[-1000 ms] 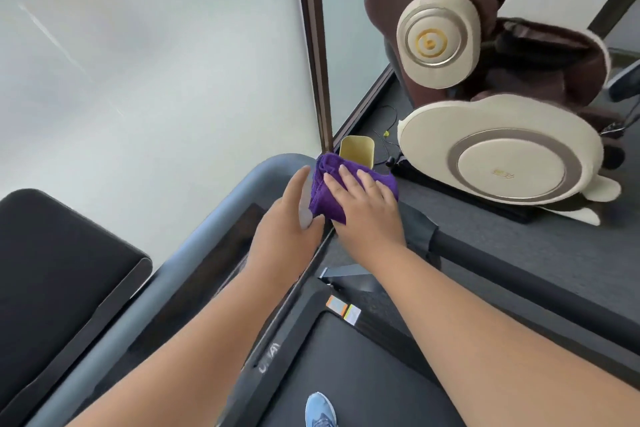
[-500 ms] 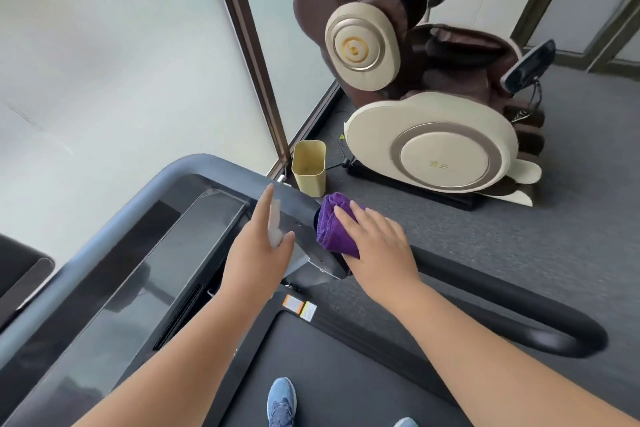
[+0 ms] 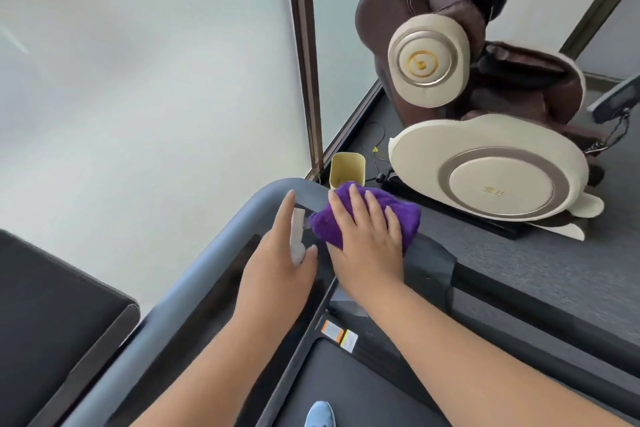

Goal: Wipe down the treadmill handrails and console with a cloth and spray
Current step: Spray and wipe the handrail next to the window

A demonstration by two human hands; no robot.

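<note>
Purple cloth point(image 3: 367, 215) is pressed with flat, spread fingers by the right hand point(image 3: 367, 239) on the right corner of the treadmill console point(image 3: 221, 253), where the handrail point(image 3: 519, 298) begins. A small white spray bottle point(image 3: 297, 239) is gripped in the left hand point(image 3: 277, 270), forefinger stretched out. Firm, overlapping strokes should be made from the corner down along the rail, and the bottle kept aside

the left hand point(image 3: 277, 263) covers most of the small white thing point(image 3: 297, 241) it holds, so what it is cannot be told. the right hand point(image 3: 367, 239) hides the middle of the purple cloth point(image 3: 401, 215). the cloth hides the bottom of the yellow bin point(image 3: 347, 166). the blue shoe point(image 3: 320, 414) and the black seat point(image 3: 52, 322) are cut off by the edges
</note>
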